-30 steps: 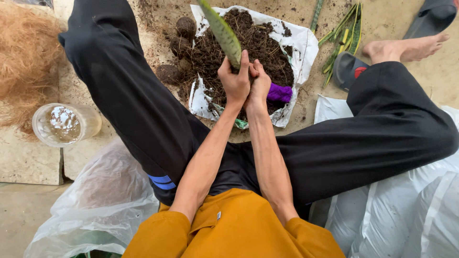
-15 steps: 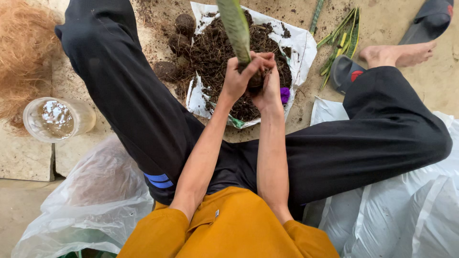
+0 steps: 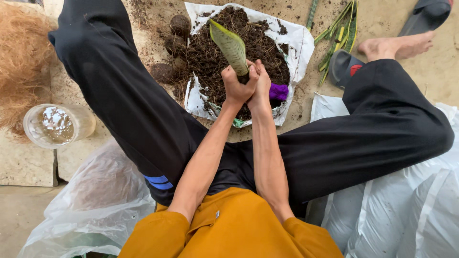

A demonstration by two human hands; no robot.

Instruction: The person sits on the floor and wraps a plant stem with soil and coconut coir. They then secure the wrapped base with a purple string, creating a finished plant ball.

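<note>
My left hand [image 3: 237, 85] and my right hand [image 3: 260, 86] are clasped together around the base of a thick green leaf cutting [image 3: 231, 47] with a yellow edge, holding it upright. They hover over a heap of dark soil [image 3: 210, 55] on a white sack sheet [image 3: 296, 40]. What the hands press around the leaf's base is hidden by the fingers. A purple object [image 3: 278, 91] sits in the soil just right of my right hand.
Round soil balls [image 3: 180, 24] lie at the heap's left edge. A clear jar [image 3: 56, 125] of wet material stands left, beside coconut fibre [image 3: 19, 67]. More green leaf cuttings [image 3: 342, 28] and a sandal [image 3: 345, 68] lie right. Plastic bags [image 3: 91, 205] flank my crossed legs.
The leaf has tilted from leaning left toward more upright, and both hands shifted slightly while staying clasped around its base.
</note>
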